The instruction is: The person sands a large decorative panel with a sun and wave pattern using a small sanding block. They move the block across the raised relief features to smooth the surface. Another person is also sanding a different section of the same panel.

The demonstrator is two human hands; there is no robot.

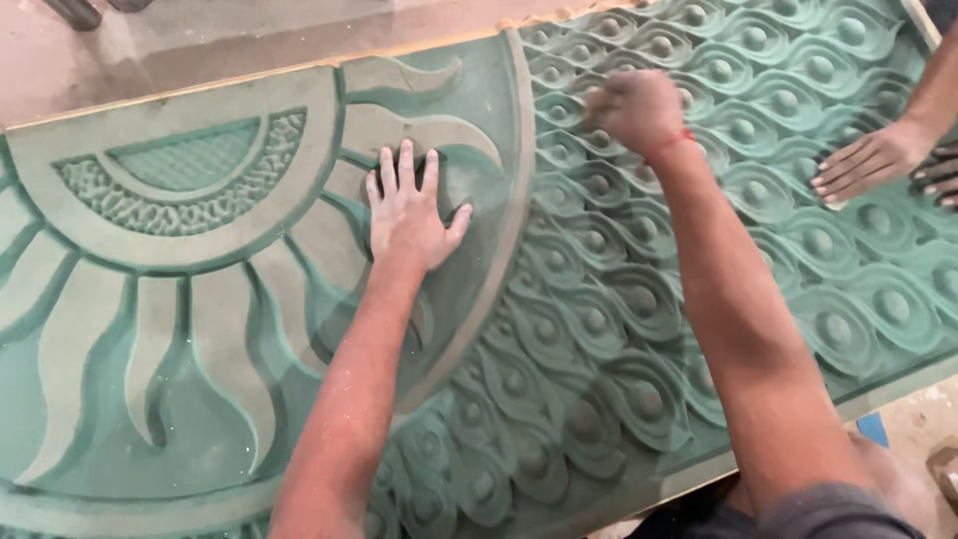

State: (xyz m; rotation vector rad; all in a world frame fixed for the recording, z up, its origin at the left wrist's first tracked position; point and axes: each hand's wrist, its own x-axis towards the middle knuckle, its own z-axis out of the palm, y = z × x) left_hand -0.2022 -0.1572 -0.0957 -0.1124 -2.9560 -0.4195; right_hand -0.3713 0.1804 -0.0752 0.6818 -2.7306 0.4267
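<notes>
A large green carved panel (200,329) fills the view, with a sun and flame-like rays on the left and rows of feather-eye scales on the right. My left hand (407,210) lies flat, fingers spread, on the smooth curved band near the middle. My right hand (637,108) is blurred and closed, knuckles up, pressed on the scale pattern near the top; whatever it holds is hidden. A red thread circles that wrist.
Another person's hand (866,160) rests flat on the scales at the right edge, with more fingertips (938,178) beside it. Dusty floor (200,40) lies beyond the panel's far edge. A blue object (874,427) sits below the near right edge.
</notes>
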